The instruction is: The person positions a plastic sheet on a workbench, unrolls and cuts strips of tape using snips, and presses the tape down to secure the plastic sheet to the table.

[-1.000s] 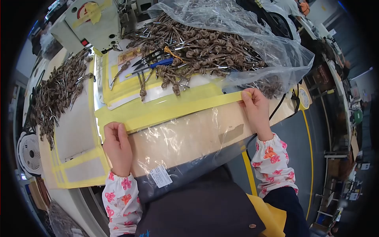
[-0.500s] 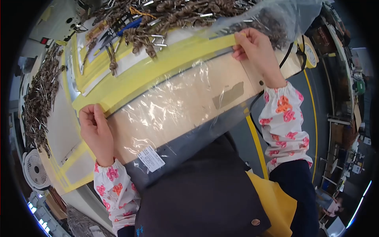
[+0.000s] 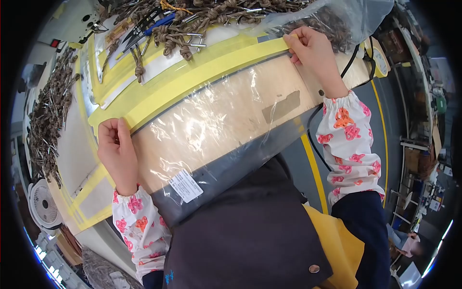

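A long strip of yellow tape is stretched between my two hands along the table's near edge. My left hand pinches its left end between thumb and fingertips. At the upper right, my right hand pinches the other end. Just below the strip, a clear plastic bag with a white printed label hangs over the pale wooden board toward my lap. Whether the tape is stuck to the bag's upper edge, I cannot tell.
Many brown knotted cords with metal tips are heaped at the back, with another pile at left. Blue-handled pliers lie among them. A clear bag of cords stands behind my right hand. A white fan is at lower left.
Both hands still hold the tape's ends. My left hand has shifted slightly upward, and the strip looks flatter and tauter. The view has moved a little.
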A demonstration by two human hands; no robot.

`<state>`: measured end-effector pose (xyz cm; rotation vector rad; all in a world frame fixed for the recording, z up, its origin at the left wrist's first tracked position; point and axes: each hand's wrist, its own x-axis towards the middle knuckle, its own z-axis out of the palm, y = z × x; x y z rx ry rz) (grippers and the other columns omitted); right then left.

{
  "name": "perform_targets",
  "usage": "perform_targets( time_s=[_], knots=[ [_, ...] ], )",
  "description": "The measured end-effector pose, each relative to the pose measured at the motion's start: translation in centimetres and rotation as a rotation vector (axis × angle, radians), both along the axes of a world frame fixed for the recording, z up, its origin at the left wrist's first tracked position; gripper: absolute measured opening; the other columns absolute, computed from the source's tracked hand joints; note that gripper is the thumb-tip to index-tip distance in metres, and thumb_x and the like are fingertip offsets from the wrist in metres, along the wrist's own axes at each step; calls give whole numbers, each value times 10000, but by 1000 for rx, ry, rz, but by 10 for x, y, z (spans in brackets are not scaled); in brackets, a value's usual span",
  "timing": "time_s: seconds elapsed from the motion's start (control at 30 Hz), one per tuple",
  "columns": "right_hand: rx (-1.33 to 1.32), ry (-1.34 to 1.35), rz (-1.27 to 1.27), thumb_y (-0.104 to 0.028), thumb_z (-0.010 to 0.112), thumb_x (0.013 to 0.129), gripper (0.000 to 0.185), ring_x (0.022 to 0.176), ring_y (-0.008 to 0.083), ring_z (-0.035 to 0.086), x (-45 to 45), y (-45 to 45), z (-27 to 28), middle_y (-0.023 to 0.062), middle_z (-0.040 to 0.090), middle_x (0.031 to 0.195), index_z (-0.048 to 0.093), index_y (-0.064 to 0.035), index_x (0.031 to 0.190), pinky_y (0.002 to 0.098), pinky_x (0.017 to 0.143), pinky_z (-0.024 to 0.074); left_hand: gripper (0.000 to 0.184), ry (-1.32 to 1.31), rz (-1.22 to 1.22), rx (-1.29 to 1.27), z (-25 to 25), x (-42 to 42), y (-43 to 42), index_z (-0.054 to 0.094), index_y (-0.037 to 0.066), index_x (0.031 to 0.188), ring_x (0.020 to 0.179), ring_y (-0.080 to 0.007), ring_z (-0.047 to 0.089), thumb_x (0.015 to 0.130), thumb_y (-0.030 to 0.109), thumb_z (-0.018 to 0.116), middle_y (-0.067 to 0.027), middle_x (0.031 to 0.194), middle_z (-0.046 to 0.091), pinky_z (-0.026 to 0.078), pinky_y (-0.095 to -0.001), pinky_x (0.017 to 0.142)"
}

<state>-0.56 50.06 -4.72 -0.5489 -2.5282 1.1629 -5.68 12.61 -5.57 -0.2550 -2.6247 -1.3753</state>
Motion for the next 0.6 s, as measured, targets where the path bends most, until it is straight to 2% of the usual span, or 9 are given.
perform_targets(
  time_s=[0.1,0.2,0.4,0.6],
  knots=[
    [255,141,3,-182,614,808,178,592,259,620,1,-3,-11,132,623,671,590,-6,804,327,576,486,142,-9,13,18,0,-2,0,524,4,832,595,-25,420,913,120,530,30,671,492,360,-177,533],
    [439,166,1,-170,602,817,143,670,332,605,0,-8,-15,157,619,714,564,-33,829,382,600,483,135,36,9,-30,3,1,3,527,1,833,586,-34,423,903,115,545,22,661,495,369,-186,531],
    [621,104,-10,-162,579,835,144,671,333,606,0,-17,-13,162,609,729,508,-43,873,422,590,473,120,91,21,-131,8,3,5,532,-7,835,562,-76,454,882,98,565,-29,639,519,407,-223,537],
    [643,49,-33,-167,575,838,155,680,336,610,0,-20,-11,167,620,787,510,-37,893,427,597,478,115,81,16,-154,11,3,8,533,-13,842,559,-102,500,875,92,569,-67,652,558,429,-243,545]
  ],
)
